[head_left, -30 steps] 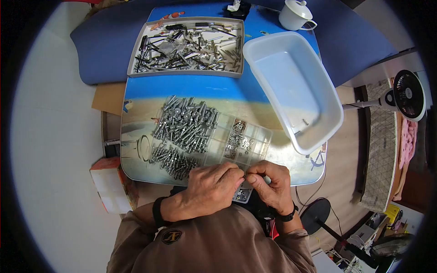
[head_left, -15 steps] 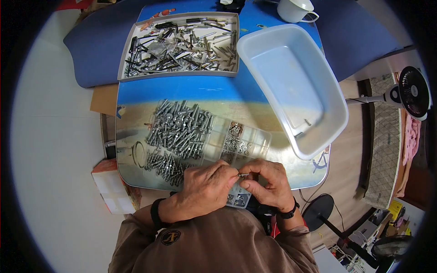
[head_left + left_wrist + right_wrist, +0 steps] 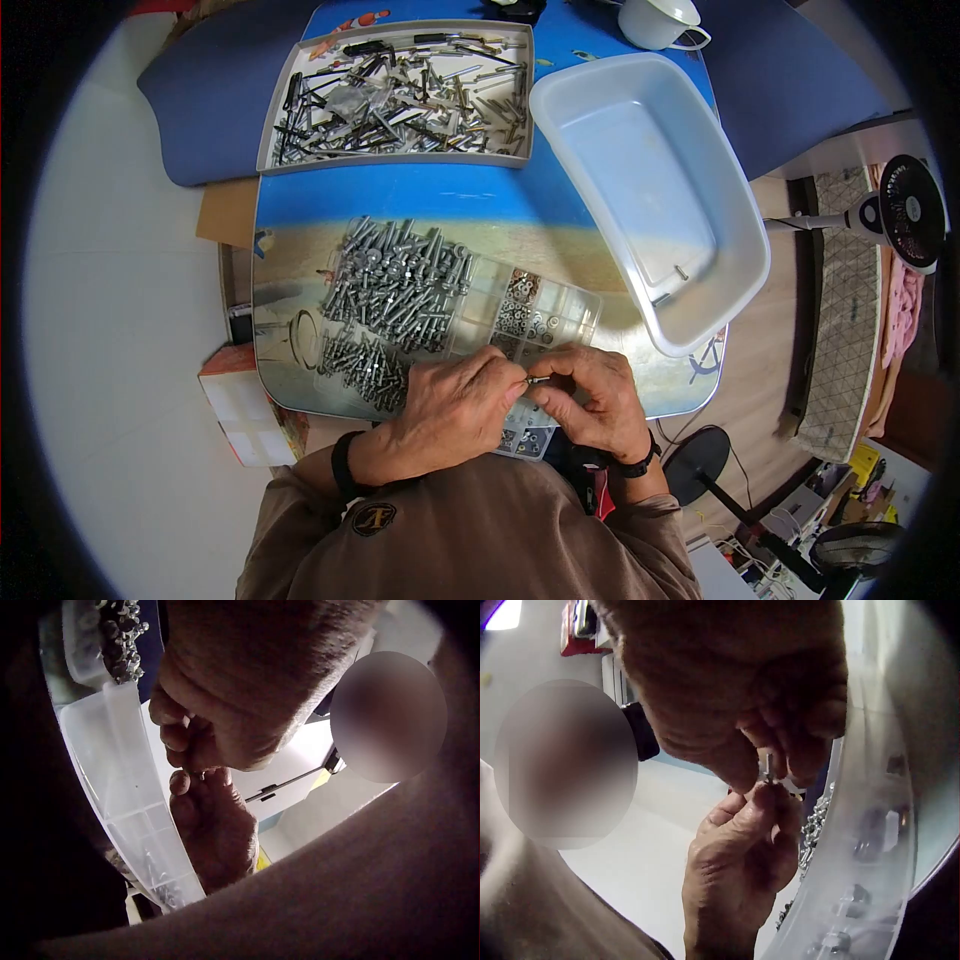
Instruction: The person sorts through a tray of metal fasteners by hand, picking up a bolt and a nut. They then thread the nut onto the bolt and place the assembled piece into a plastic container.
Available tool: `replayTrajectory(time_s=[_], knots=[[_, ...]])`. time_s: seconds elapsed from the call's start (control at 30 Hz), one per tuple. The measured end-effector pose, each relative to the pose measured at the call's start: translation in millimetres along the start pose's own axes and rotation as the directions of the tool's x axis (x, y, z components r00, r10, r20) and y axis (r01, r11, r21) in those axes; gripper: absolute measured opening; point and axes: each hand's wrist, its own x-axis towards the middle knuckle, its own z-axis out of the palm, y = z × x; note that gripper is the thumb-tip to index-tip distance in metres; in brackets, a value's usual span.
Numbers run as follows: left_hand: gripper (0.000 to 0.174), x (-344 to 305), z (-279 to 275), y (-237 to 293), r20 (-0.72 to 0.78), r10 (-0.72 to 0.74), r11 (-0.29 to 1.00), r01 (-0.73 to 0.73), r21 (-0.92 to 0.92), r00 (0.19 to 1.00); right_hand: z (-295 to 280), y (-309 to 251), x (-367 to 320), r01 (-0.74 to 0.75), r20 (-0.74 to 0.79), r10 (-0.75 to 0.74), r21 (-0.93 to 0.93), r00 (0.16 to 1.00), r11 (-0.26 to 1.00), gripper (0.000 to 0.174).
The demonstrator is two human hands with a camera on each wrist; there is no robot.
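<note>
One slim metal piece (image 3: 538, 379) bridges left grip (image 3: 455, 405) and right grip (image 3: 598, 402), fingertip-held.

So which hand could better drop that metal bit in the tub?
Probably the right hand: it's nearer the tub, while the left hand is by the screws. Both hold the metal bit.

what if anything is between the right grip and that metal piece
Nothing visible: the left grip pinches the metal piece, its bare end pointing toward the right grip; whether they touch is unclear.
</note>
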Motion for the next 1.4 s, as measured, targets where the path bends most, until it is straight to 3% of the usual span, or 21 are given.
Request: replayTrajectory(time_s=[0.33, 0.53, 0.6, 0.63, 0.7, 0.93, 1.0, 1.4], knots=[[0.010, 1, -3, 0, -0.016, 0.025, 1.000, -0.025, -0.008, 1.000, 1, 1, 3, 0.050, 0.016, -0.049, -0.107, 0.999, 0.993, 0.015], [0.010, -1, -4, 3, -0.015, 0.008, 1.000, -0.008, -0.011, 1.000, 0, -3, 2, 0.055, -0.016, -0.055, -0.004, 0.998, 0.998, 0.014], [0.011, -4, -3, 6, -0.019, 0.012, 1.000, -0.012, -0.007, 1.000, -3, -15, 0, -0.088, 0.042, 0.087, 0.035, 0.995, 0.995, 0.012], [0.011, -5, -3, 7, -0.020, 0.016, 1.000, -0.016, -0.005, 1.000, -2, -11, -1, -0.084, 0.039, 0.083, 0.033, 0.996, 0.996, 0.012], [0.011, -7, -3, 9, -0.044, 0.043, 0.999, -0.043, 0.015, 0.998, 2, -1, -5, 0.092, -0.020, -0.092, -0.034, 0.996, 0.995, 0.011], [0.011, -9, -4, 16, -0.047, 0.027, 0.999, -0.026, 0.030, 0.999, 2, -6, -8, 0.080, -0.013, -0.080, -0.013, 0.997, 0.997, 0.011], [0.011, -7, -7, 16, -0.027, 0.014, 0.998, -0.013, 0.061, 1.000, 1, -10, -6, -0.034, -0.001, 0.034, 0.071, 0.999, 0.997, 0.013], [0.017, -15, -4, 32, -0.057, 0.008, 0.995, -0.003, 0.097, 0.998, 1, -11, -21, 0.015, -0.023, -0.014, 0.048, 1.000, 0.999, 0.014]])
